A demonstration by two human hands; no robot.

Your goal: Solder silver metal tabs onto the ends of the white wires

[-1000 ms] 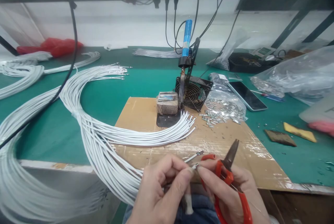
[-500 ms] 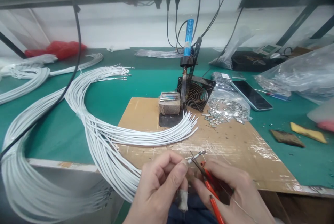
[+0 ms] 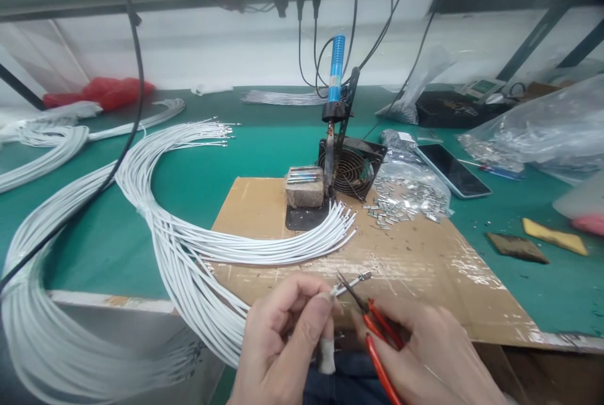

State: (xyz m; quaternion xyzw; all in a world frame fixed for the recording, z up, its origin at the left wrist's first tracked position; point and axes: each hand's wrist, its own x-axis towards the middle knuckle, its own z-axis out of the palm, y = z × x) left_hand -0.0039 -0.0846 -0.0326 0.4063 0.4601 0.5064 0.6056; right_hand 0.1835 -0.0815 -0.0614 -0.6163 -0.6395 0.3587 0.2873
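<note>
Pinched between my left thumb and fingers [image 3: 295, 329] is a white cable [image 3: 340, 290], whose end carries a small metal connector [image 3: 365, 277]. A whitish wrap [image 3: 326, 356] covers one finger of that hand. Closed round red-handled pliers [image 3: 377, 323], my right hand [image 3: 425, 342] is just to the right. Their thin dark jaws lie across the cable just behind the connector; whether they grip it I cannot tell. A bundle of white cables [image 3: 264, 248] curves over the cardboard behind my hands, and more strands run down beside my left hand.
A blue-handled soldering iron [image 3: 336, 68] stands upright in a holder, by a block [image 3: 304, 190] and a small fan [image 3: 353, 169]. Loose metal connectors [image 3: 391, 207], a phone [image 3: 453, 169] and sponge pieces [image 3: 518, 248] lie to the right. A black cord [image 3: 138, 53] hangs at left.
The pliers' jaws have drawn closer together and tilted slightly at the cable. A thin wire strand that stood near the right fingers no longer shows there. The left hand keeps its pinch.
</note>
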